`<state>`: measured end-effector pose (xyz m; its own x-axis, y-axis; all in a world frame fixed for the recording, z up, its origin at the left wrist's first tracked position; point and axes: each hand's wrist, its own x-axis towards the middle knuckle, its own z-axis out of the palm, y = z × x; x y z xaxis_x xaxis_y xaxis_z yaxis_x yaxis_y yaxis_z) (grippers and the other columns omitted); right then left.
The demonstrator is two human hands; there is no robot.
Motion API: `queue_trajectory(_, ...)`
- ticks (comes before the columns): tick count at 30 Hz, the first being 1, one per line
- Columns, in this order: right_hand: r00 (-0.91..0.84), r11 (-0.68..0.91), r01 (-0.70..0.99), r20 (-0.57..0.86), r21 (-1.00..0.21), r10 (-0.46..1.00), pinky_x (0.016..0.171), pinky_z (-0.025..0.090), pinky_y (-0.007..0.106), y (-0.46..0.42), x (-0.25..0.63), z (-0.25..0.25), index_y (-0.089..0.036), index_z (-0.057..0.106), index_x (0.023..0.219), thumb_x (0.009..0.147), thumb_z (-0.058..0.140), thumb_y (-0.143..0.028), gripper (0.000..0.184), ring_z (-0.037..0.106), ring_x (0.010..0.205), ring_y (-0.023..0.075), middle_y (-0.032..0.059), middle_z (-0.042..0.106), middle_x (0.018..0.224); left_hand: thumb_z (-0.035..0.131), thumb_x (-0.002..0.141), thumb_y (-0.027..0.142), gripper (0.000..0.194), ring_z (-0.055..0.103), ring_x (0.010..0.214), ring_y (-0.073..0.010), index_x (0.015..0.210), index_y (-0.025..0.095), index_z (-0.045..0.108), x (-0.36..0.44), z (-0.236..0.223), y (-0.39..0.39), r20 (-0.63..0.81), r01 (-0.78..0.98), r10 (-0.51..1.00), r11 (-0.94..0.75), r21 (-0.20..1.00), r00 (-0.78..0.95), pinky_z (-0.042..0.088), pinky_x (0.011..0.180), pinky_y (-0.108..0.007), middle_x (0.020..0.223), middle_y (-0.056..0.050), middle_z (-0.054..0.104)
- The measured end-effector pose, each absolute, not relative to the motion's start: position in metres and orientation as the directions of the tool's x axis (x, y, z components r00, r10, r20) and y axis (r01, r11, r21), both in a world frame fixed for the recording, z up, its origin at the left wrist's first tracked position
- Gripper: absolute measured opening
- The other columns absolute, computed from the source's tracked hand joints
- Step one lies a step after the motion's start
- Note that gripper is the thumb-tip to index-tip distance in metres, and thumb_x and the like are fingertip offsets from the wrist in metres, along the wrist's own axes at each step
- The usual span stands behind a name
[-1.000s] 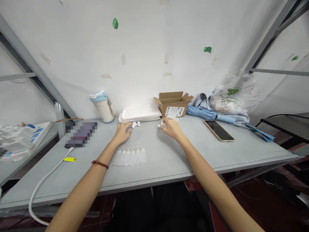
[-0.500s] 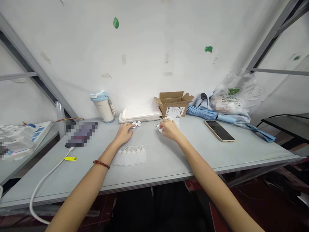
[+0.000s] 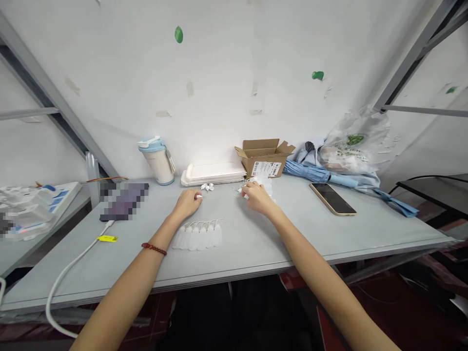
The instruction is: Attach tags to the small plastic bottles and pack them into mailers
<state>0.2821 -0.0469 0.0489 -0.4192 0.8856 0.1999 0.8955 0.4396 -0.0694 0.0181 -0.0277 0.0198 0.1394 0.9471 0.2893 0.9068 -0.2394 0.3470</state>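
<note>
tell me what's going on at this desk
A person has both bare hands over a grey table. The left hand pinches a small white piece, near a little white cluster. The right hand reaches into loose white items in front of an open cardboard box; whether it grips anything is unclear. Between the forearms, white tags with strings lie in a row.

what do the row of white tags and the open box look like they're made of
Row of white tags: perhaps plastic or coated paper, since they look pale, matte and slightly translucent.
Open box: almost certainly cardboard, matte brown, judging by stiff folded flaps.
</note>
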Motion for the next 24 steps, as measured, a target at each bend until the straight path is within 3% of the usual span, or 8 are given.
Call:
queue_trajectory(4,-0.429,0.48,0.855,0.253,-0.197,0.867,0.073,0.032,0.029,-0.046,0.282,0.048,-0.014,0.061,0.084,0.065,0.046,0.004,0.031,0.047,0.092,0.0219,0.0099,0.057,0.093,0.049,0.073,0.029,0.025,0.06,0.074,-0.0225,0.083,0.015,0.067,0.018,0.024,-0.032,0.237,0.913,0.966,-0.188,0.362,0.105,0.041,0.066,-0.029,0.076,-0.007,0.067)
queue_trajectory(8,-0.475,0.546,0.648,0.279,-0.531,0.835,0.07,0.037,0.025,-0.053,0.274,0.051,-0.013,0.06,0.078,0.067,0.049,-0.002,0.02,0.05,0.077,0.0149,0.0052,0.058,0.083,0.052,0.071,0.034,0.025,0.061,0.073,-0.0221,0.08,0.015,0.066,0.019,0.027,-0.036,0.215,0.88,0.974,-0.168,0.444,0.077,0.041,0.064,-0.028,0.075,-0.007,0.067)
queue_trajectory(11,-0.654,0.493,0.351,0.168,-0.796,0.737,0.065,0.038,0.023,-0.062,0.266,0.055,-0.014,0.061,0.083,0.072,0.051,-0.01,0.015,0.05,0.068,0.0109,0.001,0.059,0.076,0.053,0.071,0.038,0.029,0.061,0.072,-0.021,0.081,0.014,0.065,0.023,0.029,-0.039,0.224,0.84,0.973,-0.171,0.515,0.06,0.042,0.065,-0.028,0.076,-0.006,0.068)
queue_trajectory(13,-0.819,0.393,0.219,0.051,-0.893,0.572,0.06,0.038,0.021,-0.069,0.26,0.056,-0.014,0.062,0.092,0.075,0.055,-0.016,0.019,0.049,0.064,0.0091,-0.0004,0.06,0.074,0.051,0.072,0.04,0.031,0.061,0.072,-0.0203,0.082,0.014,0.065,0.026,0.031,-0.04,0.24,0.819,0.969,-0.186,0.544,0.06,0.043,0.066,-0.028,0.077,-0.005,0.068)
queue_trajectory(17,-0.931,0.32,0.236,-0.119,-0.918,0.344,0.05,0.032,0.018,-0.078,0.25,0.055,-0.012,0.064,0.101,0.076,0.059,-0.024,0.028,0.043,0.053,0.006,-0.0021,0.058,0.065,0.052,0.071,0.04,0.031,0.061,0.072,-0.0201,0.081,0.014,0.065,0.03,0.033,-0.042,0.258,0.809,0.964,-0.196,0.554,0.057,0.044,0.066,-0.028,0.076,-0.006,0.068)
queue_trajectory(24,-0.919,0.331,0.301,-0.18,-0.894,0.35,0.045,0.03,0.016,-0.075,0.253,0.056,-0.011,0.067,0.099,0.079,0.054,-0.021,0.026,0.038,0.046,0.0038,-0.0047,0.051,0.053,0.056,0.068,0.039,0.029,0.061,0.075,-0.0207,0.08,0.014,0.065,0.029,0.032,-0.043,0.251,0.774,0.967,-0.194,0.603,0.047,0.045,0.067,-0.028,0.077,-0.006,0.068)
